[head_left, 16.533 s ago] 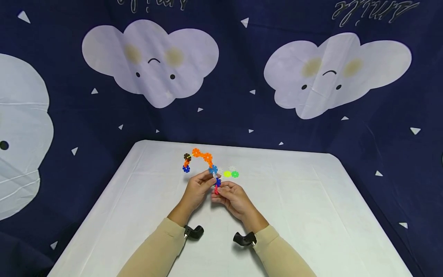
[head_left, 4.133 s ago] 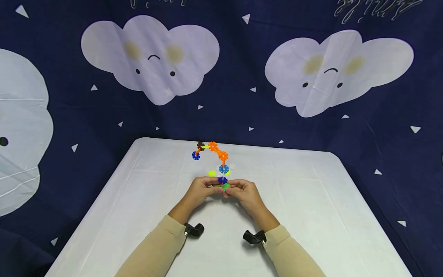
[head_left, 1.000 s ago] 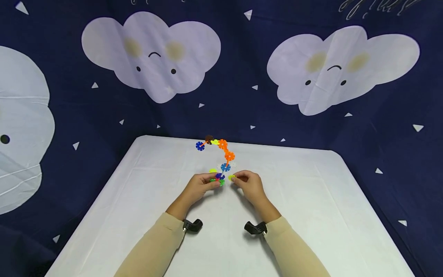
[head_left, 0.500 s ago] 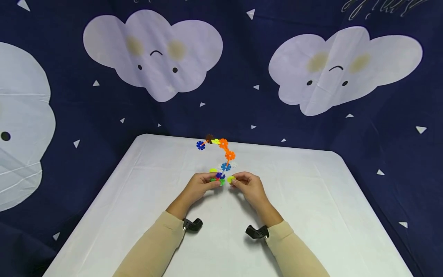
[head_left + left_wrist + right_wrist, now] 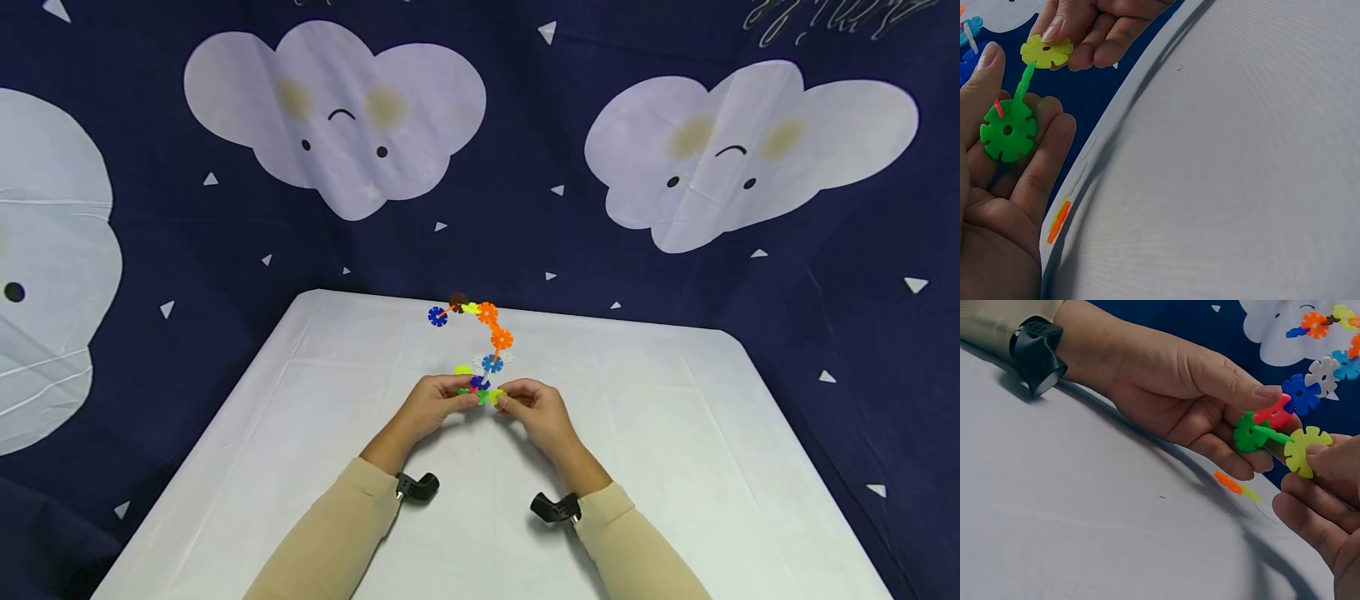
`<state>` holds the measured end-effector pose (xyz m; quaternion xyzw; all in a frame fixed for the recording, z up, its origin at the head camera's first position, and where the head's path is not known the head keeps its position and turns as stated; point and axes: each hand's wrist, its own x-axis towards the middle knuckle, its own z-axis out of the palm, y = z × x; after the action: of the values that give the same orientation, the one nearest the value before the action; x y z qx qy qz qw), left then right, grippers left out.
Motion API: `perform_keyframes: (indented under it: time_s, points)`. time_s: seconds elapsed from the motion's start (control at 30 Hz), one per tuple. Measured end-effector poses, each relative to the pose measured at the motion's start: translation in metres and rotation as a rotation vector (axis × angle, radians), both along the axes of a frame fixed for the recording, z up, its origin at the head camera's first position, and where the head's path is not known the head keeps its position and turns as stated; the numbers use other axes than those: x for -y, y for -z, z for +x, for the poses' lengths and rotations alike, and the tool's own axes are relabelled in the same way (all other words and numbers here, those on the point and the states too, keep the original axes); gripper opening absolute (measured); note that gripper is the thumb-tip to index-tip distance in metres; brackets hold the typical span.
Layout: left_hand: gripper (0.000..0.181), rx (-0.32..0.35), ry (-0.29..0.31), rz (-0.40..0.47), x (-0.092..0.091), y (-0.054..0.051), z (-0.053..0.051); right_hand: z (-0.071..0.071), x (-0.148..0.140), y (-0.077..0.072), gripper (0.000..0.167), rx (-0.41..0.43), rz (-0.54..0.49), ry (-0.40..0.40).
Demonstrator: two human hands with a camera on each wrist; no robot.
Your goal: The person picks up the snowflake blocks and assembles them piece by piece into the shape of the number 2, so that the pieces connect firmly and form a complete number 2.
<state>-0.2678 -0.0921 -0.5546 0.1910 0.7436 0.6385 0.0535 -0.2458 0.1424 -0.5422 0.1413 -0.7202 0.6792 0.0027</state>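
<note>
A curved chain of notched discs rises above the hands, with orange discs, a light blue disc and a dark blue disc at its far end. The left hand holds its near end, where pink and green discs show in the wrist views. Between thumb and fingers the right hand pinches a yellow disc. That yellow disc touches the tip of a green piece standing out from the green disc.
Behind the hands on the white table lie a yellow piece and pale pieces. Orange and yellow pieces show beyond the fingers in the right wrist view. A dark blue cloth with clouds hangs behind the table.
The right hand has brought the yellow disc left and slightly down, from a gap beside the chain to contact with the green piece. The left hand has kept its hold.
</note>
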Motion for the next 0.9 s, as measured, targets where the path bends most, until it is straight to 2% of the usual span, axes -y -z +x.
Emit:
perform_keyframes:
  time_s: [0.27,0.5,0.67,0.7,0.9]
  points:
    - [0.038,0.002,0.016,0.054,-0.001,-0.001,0.001,0.003,0.003,0.006,0.011,-0.066,0.000,0.003]
    - [0.037,0.010,0.019,0.075,-0.003,0.000,0.002,0.008,0.010,0.009,0.009,-0.164,0.050,0.077]
    - [0.039,0.017,0.003,0.088,-0.007,-0.001,0.004,0.010,0.012,0.008,0.007,-0.215,0.038,0.111]
    - [0.040,0.017,-0.009,0.076,-0.008,-0.006,0.007,0.011,0.012,0.008,0.007,-0.218,0.030,0.114]
    - [0.040,0.001,-0.043,0.023,-0.010,-0.007,0.008,0.025,0.021,-0.018,0.007,-0.288,0.052,0.150]
